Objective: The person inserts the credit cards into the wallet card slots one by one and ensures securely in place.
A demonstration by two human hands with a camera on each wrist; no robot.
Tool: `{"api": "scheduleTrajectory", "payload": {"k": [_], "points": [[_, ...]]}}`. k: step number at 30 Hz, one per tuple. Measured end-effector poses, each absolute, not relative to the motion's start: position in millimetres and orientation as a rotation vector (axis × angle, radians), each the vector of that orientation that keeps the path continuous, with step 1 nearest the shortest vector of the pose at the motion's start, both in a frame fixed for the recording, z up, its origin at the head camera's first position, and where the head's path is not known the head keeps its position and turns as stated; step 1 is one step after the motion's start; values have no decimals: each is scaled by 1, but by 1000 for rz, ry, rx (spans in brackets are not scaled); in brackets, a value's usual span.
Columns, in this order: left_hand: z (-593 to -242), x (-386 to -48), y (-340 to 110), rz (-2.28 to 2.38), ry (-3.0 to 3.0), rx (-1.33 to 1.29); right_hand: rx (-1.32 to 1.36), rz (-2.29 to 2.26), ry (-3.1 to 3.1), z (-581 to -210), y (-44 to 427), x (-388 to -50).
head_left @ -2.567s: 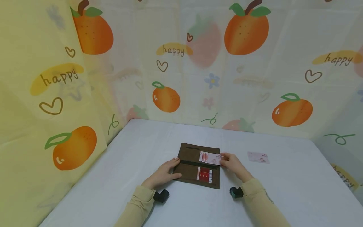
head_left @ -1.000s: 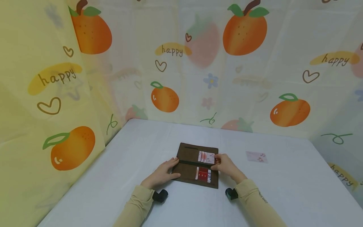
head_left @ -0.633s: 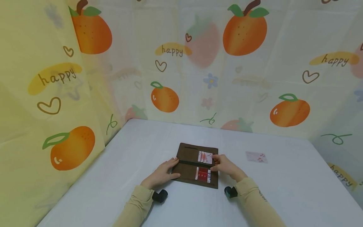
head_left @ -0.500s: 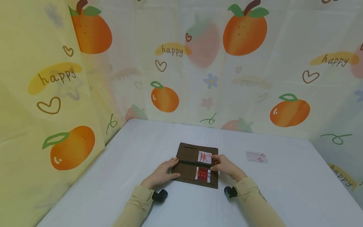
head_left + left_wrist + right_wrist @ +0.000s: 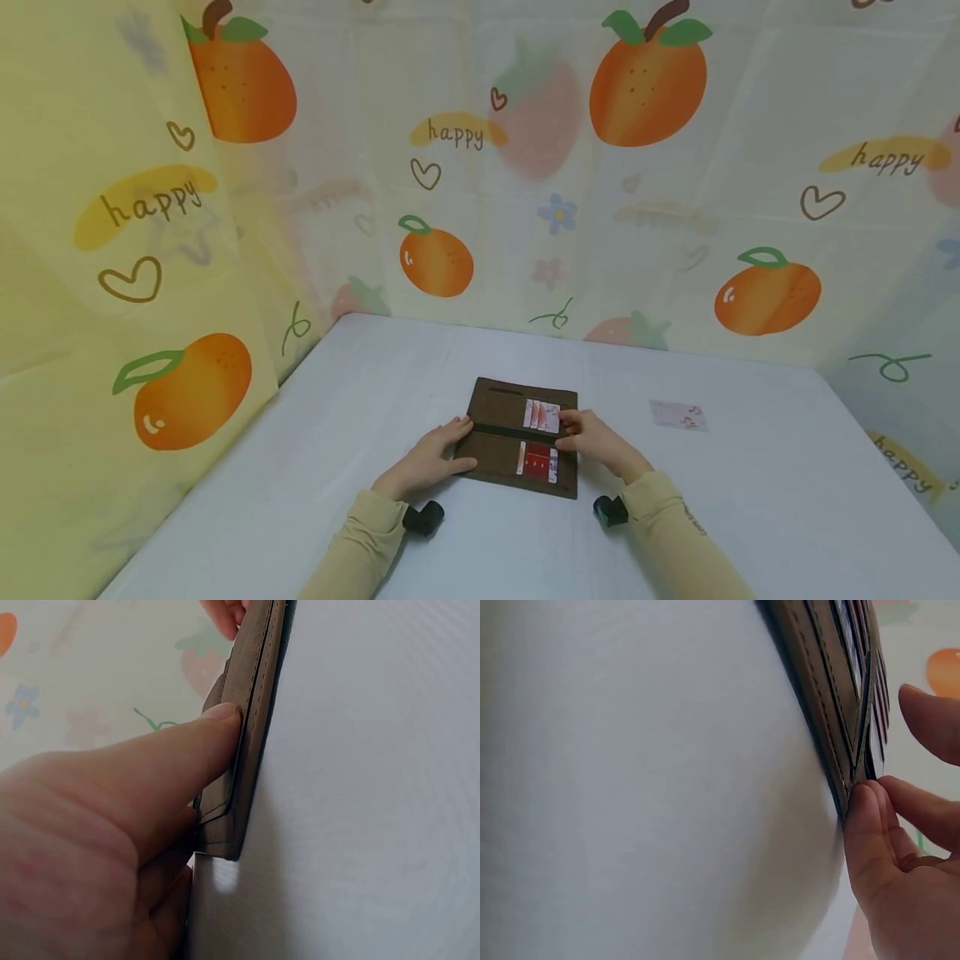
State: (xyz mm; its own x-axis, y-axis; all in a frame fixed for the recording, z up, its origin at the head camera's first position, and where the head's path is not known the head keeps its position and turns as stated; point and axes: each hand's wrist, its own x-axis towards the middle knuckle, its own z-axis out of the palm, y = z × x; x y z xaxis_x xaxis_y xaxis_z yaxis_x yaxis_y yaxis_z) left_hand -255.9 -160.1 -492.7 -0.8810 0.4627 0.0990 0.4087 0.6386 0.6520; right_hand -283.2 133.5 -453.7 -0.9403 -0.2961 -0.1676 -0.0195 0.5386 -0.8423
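Observation:
A brown wallet (image 5: pixel 487 454) lies unfolded on the table, its fold running across the middle. Several pinkish cards (image 5: pixel 542 416) overlap in its upper-half slots, and red and white cards (image 5: pixel 537 462) fill slots in the lower half. My left hand (image 5: pixel 427 457) holds the wallet's left edge; in the left wrist view its thumb (image 5: pixel 217 724) presses on the leather. My right hand (image 5: pixel 600 442) is at the right edge by the fold. Seen from the right wrist, its thumb and a finger pinch the wallet edge (image 5: pixel 847 769) while another finger stands raised near the cards.
One loose pink patterned card (image 5: pixel 678 415) lies on the white tablecloth (image 5: pixel 637 367) to the right of the wallet. Fruit-printed cloth walls (image 5: pixel 517 208) close off the back and sides of the table.
The rightmost upper card has slid left into its slot, pushed by my right hand, which then stays by the wallet's right edge. My left hand keeps its place.

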Motion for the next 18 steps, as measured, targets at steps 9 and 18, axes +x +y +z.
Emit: {"api": "scheduleTrajectory", "payload": {"k": [9, 18], "points": [[-493, -256, -159, 1079, 2774, 725, -206, -1404, 2482, -455, 134, -279], [-492, -255, -160, 1092, 2764, 716, -234, -1388, 2487, -456, 135, -281]]}}
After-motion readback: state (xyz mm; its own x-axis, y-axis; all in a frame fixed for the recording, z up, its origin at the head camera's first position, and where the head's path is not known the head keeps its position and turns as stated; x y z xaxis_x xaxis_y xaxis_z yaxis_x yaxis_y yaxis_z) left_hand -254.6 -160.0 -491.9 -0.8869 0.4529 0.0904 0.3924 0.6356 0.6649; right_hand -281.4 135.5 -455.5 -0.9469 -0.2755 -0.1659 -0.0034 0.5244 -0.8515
